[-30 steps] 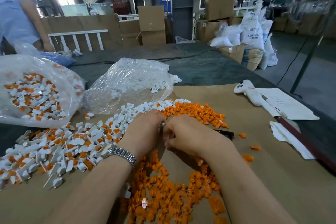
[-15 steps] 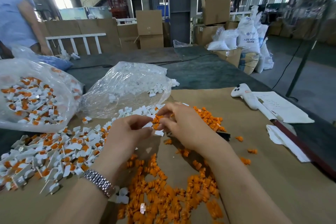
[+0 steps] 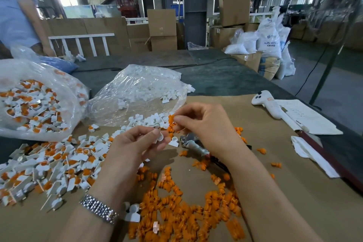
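Over the brown paper (image 3: 290, 192), the left hand (image 3: 135, 146) pinches a white cap (image 3: 160, 138); at its one o'clock, just apart, the right hand (image 3: 206, 124) pinches an orange plug (image 3: 171, 119). Align the plug squarely with the cap's mouth before pressing.

Between the hands: a narrow gap; left hand (image 3: 135, 145) and right hand (image 3: 208, 124) are close together, with the white cap (image 3: 160, 138) and orange plug (image 3: 171, 119) filling it.
Left: heap of assembled pieces (image 3: 49, 163) reaches the left wrist.
Ahead: clear bag (image 3: 137, 88) lies just beyond the fingers.
Near side: orange pile (image 3: 186, 214) spreads between the forearms.
Under right wrist: a tool (image 3: 194, 146) lies flat, partly hidden.
Right: bare worktop (image 3: 314, 212) with a few stray plugs, open as far as the white sheets (image 3: 312, 157) and controller (image 3: 265, 102).
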`<move>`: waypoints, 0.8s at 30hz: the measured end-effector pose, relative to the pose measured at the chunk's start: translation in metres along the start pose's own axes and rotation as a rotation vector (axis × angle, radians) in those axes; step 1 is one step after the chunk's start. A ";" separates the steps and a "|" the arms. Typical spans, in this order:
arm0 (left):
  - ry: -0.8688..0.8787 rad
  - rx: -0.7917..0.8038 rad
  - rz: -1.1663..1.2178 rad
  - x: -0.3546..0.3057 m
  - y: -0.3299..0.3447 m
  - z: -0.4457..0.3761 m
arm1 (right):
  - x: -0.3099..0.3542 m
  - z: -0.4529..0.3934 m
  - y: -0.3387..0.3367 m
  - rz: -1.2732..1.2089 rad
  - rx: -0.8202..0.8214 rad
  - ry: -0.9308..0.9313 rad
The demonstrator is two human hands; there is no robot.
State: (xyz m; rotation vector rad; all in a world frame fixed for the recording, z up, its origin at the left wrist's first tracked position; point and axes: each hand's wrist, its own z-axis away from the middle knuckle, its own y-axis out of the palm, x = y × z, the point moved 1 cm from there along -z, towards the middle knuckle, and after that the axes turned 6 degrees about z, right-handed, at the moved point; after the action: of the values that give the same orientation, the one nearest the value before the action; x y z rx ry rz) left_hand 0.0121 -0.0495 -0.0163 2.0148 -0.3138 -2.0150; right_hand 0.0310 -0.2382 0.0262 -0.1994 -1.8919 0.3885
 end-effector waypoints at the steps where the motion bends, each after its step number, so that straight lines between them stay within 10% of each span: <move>1: -0.010 -0.008 0.008 0.000 0.001 0.001 | 0.001 0.001 0.001 -0.020 0.028 -0.001; 16: -0.059 -0.013 0.060 -0.005 0.006 0.005 | 0.001 0.003 0.022 0.515 0.075 -0.170; 24: -0.022 0.084 0.109 -0.011 -0.001 0.004 | 0.007 0.005 0.015 0.412 0.080 -0.197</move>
State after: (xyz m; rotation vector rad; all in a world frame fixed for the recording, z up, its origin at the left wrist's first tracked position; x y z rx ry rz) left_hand 0.0076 -0.0454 -0.0062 1.9793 -0.5102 -1.9896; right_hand 0.0235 -0.2227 0.0251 -0.5165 -2.0207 0.7848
